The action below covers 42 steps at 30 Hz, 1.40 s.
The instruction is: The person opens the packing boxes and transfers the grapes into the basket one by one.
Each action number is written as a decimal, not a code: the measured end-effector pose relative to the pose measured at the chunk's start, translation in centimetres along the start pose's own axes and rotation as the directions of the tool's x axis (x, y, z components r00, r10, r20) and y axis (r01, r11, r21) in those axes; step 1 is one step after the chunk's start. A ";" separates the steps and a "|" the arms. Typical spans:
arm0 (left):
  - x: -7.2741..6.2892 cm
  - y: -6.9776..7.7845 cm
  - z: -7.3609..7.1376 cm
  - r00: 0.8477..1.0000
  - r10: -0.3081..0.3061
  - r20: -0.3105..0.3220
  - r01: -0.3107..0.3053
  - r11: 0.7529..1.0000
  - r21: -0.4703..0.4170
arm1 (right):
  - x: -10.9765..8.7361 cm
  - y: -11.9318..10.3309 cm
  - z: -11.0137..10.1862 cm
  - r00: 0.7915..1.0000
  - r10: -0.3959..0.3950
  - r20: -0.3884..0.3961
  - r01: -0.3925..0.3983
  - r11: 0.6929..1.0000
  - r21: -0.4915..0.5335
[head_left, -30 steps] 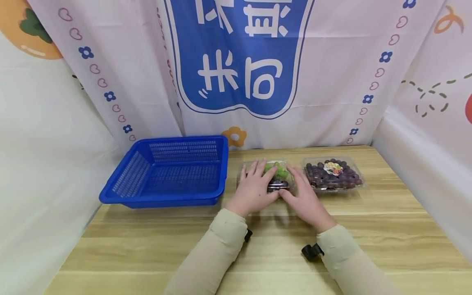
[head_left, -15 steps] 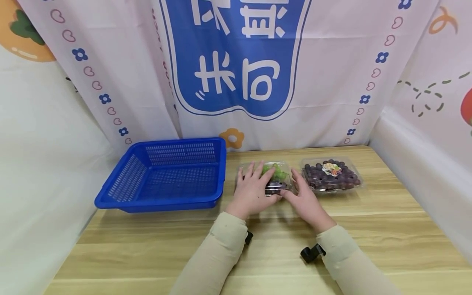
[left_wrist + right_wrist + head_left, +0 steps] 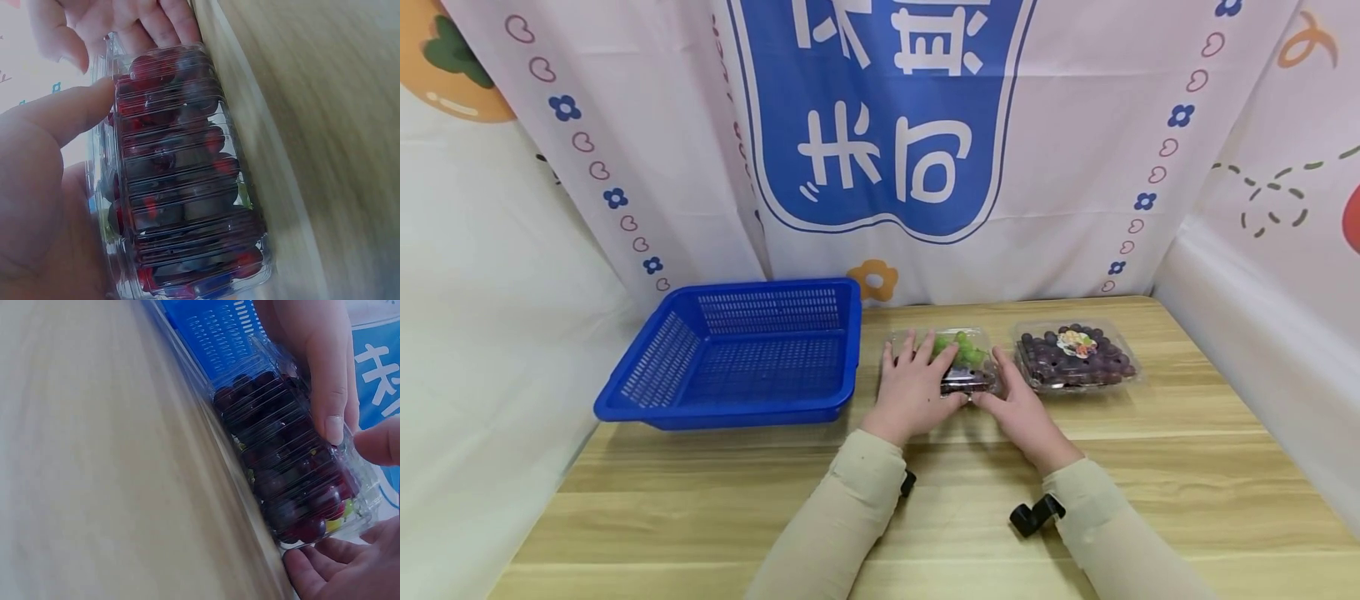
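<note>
A clear plastic box of grapes (image 3: 970, 379) stands on the table between my two hands, with dark grapes at the front and green ones behind. My left hand (image 3: 913, 392) rests spread over its left part. In the left wrist view the left thumb (image 3: 84, 109) presses along the lid's front rim. My right hand (image 3: 1022, 408) is at the box's right end, fingers touching that side. The right thumb (image 3: 378, 440) is near the front rim. In the right wrist view dark grapes (image 3: 281, 469) show through the ribbed front wall.
A blue plastic basket (image 3: 733, 408) with nothing in it stands at the left. To the right of the hands is a second clear box of dark grapes (image 3: 1078, 362) with a round sticker. A printed cloth (image 3: 1075, 208) hangs behind the wooden table (image 3: 970, 533).
The right hand's fingers have drawn slightly off the lid toward the right end of the box. The left hand stays spread on it, and the box has hardly moved.
</note>
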State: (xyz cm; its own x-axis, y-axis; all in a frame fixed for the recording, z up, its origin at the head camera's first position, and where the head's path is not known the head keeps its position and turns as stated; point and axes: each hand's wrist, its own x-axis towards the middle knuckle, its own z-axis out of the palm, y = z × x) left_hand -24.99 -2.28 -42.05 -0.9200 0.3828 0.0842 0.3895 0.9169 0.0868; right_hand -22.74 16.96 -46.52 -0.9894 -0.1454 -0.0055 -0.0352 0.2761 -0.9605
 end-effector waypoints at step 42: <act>0.1 0.3 0.3 0.999 0.040 -0.018 -0.038 0.990 0.133 | 0.2 0.6 0.5 0.996 -0.007 -0.087 0.002 0.998 -0.066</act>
State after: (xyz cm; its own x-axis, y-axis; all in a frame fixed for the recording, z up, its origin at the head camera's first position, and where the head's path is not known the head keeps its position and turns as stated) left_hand -24.99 -1.97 -42.33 -0.9026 0.4174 0.1057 0.4144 0.9087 -0.0497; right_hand -22.90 16.60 -47.30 -0.9976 -0.0647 0.0256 -0.0461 0.3384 -0.9399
